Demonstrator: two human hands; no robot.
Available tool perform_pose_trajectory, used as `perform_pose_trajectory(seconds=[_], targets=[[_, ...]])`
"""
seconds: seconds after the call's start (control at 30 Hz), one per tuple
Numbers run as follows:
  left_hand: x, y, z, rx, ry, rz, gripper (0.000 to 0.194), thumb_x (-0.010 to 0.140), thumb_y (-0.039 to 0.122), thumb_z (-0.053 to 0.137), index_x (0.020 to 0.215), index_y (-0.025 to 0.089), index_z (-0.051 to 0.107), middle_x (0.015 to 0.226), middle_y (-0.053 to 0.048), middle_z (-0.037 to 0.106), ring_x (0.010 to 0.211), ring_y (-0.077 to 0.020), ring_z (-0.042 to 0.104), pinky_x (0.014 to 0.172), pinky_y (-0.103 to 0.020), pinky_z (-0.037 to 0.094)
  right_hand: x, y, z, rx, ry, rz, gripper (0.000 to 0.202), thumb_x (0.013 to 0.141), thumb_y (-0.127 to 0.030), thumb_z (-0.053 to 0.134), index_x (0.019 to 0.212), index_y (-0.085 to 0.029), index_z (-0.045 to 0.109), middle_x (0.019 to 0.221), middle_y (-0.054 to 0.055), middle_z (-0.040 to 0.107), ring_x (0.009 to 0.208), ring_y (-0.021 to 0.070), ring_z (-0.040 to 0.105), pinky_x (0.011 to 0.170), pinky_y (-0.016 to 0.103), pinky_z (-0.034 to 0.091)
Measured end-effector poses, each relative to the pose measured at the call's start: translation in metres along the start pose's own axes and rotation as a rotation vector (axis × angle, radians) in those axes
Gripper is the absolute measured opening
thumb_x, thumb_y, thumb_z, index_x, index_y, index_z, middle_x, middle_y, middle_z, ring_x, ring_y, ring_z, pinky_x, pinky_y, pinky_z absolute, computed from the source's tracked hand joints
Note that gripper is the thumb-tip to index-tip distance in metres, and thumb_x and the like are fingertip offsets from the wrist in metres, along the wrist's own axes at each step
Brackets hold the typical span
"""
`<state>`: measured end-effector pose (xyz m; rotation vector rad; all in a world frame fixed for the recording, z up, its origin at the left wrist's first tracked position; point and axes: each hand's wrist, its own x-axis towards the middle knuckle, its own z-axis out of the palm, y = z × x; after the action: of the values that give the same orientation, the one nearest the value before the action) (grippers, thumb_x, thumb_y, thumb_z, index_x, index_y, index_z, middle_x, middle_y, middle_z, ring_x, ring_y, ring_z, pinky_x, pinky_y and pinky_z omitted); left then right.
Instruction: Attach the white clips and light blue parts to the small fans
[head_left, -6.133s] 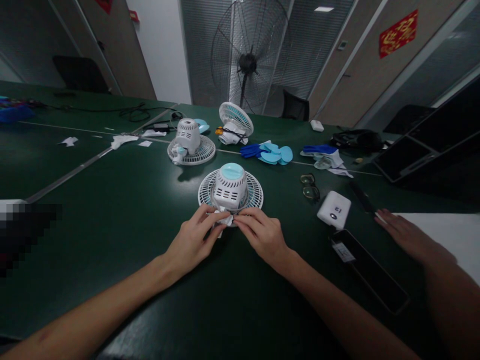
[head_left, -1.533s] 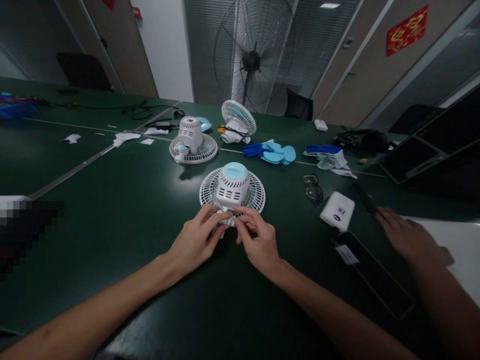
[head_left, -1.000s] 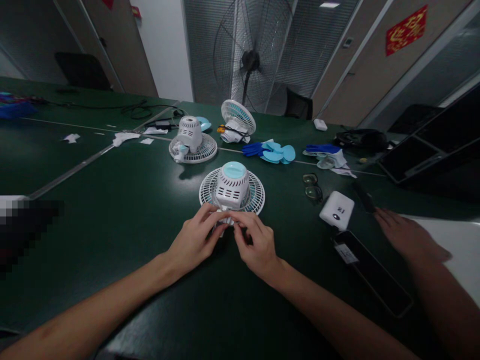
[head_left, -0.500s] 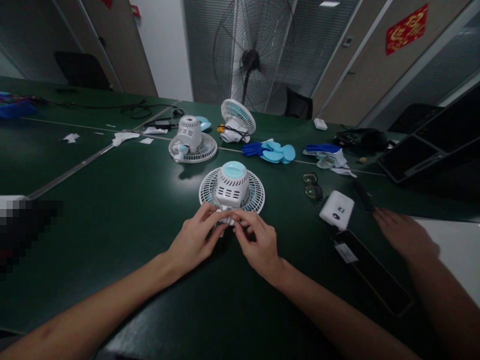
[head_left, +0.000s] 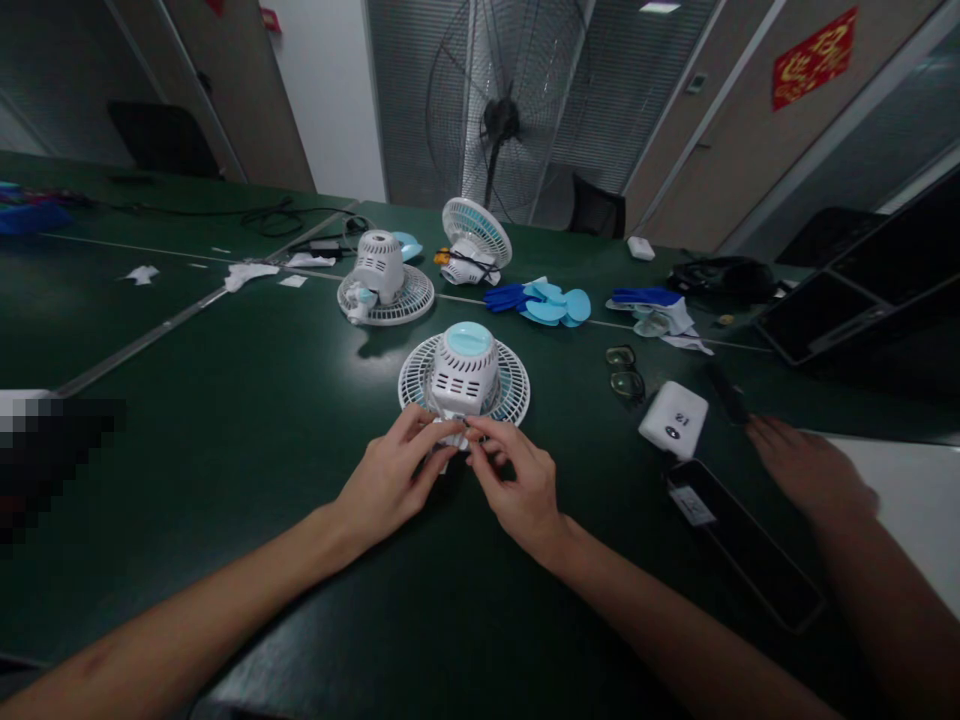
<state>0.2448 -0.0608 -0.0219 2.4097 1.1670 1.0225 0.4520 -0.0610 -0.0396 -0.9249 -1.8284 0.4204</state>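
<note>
A small white fan (head_left: 466, 368) lies grille-down on the table before me, its motor housing topped by a light blue cap. My left hand (head_left: 390, 472) is closed on the white bracket (head_left: 451, 436) at the fan's near side, thumb below and fingers above. Close beside it, my right hand (head_left: 519, 488) pinches at the same bracket's right end. Whatever lies between its thumb and fingertips is too small and hidden to make out.
Two similar fans, one grille-down (head_left: 381, 280) and one tilted (head_left: 474, 240), stand farther back. Blue fan blades (head_left: 556, 305), gloves (head_left: 660, 312), glasses (head_left: 624, 372), a white box (head_left: 673, 420) and a black phone-like slab (head_left: 750, 545) lie rightward. Another person's hand (head_left: 814, 475) rests at right.
My right hand has shifted very slightly, its fingertips still at the bracket. My left hand and the fan have stayed in place.
</note>
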Motion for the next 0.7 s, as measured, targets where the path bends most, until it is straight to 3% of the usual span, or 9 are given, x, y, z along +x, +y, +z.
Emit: perform_pose_trajectory(seconds=[0.3, 0.7], targets=[[-0.0008, -0.0013, 0.0003, 0.0, 0.001, 0.003, 0.035, 0.105, 0.017, 0.055, 0.139, 0.026, 0.057, 0.118, -0.008, 0.055, 0.098, -0.0195, 0.063, 0.081, -0.038, 0.062, 0.0004, -0.0005, -0.0001, 0.01, -0.012, 0.021, 0.033, 0.102, -0.014, 0.059, 0.132, -0.027, 0.064, 0.111, 0.003, 0.075, 0.085, 0.0141, 0.076, 0.07, 0.027, 0.063], [-0.0001, 0.0004, -0.0016, 0.0, -0.009, -0.008, 0.034, 0.106, 0.019, 0.054, 0.139, 0.027, 0.057, 0.116, -0.008, 0.055, 0.098, -0.0202, 0.062, 0.08, -0.037, 0.06, 0.0002, 0.0004, -0.0002, 0.048, -0.015, 0.053, 0.03, 0.102, -0.017, 0.059, 0.13, -0.027, 0.065, 0.107, 0.003, 0.074, 0.074, 0.0132, 0.072, 0.066, 0.028, 0.062]])
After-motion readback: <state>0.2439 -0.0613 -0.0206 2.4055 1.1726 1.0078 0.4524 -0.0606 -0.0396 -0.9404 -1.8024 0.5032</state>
